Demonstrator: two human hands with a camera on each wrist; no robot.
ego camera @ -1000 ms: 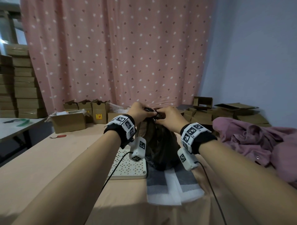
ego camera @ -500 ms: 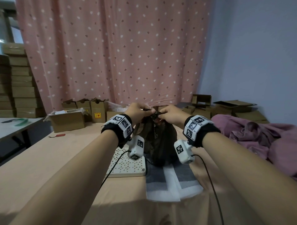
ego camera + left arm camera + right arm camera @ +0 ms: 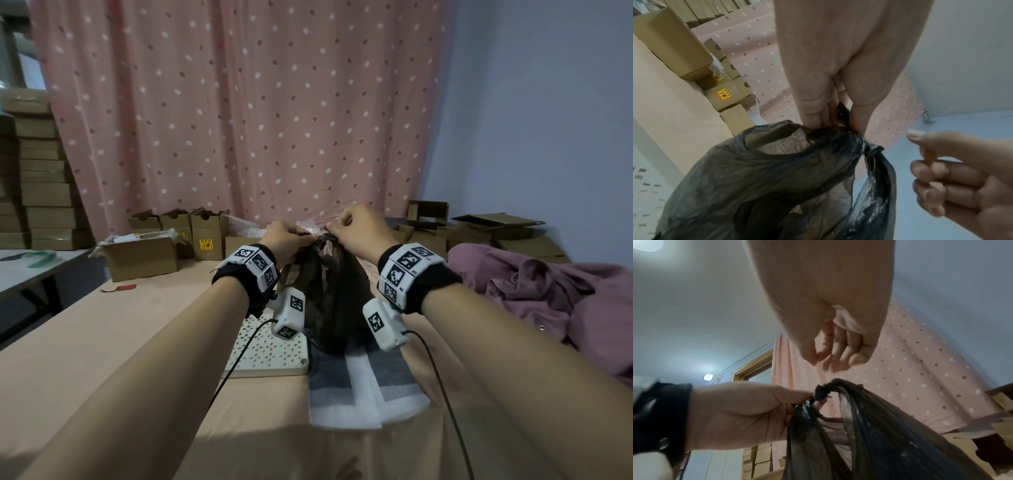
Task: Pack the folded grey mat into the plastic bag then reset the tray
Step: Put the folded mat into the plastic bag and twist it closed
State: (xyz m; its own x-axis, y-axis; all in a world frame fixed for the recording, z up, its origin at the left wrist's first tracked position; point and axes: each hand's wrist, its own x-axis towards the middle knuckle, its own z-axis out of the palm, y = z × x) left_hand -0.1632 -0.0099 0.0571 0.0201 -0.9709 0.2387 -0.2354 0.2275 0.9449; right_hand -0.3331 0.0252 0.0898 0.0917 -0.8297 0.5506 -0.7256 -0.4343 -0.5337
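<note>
A dark, see-through plastic bag (image 3: pixel 335 301) stands on the table, its top bunched into a knot (image 3: pixel 822 391). My left hand (image 3: pixel 287 236) pinches the bag just below that knot, thumb against fingers (image 3: pixel 813 116). My right hand (image 3: pixel 346 222) hovers just above the knot with its fingers curled (image 3: pixel 838 356) and holds nothing; a gap to the bag shows in the right wrist view. What is inside the bag cannot be made out. A folded grey and white sheet (image 3: pixel 366 387) lies on the table under the bag. The white perforated tray (image 3: pixel 270 353) sits left of it.
Open cardboard boxes (image 3: pixel 144 253) line the table's far edge, with more at the far right (image 3: pixel 496 233). A purple garment (image 3: pixel 548 291) is heaped on the right. A small red tag (image 3: pixel 125 288) lies far left. Flat boxes are stacked against the left wall (image 3: pixel 41 188).
Both hands were pinching the bag's top together. The right hand has let go and lifted slightly off the knot, while the left still pinches it.
</note>
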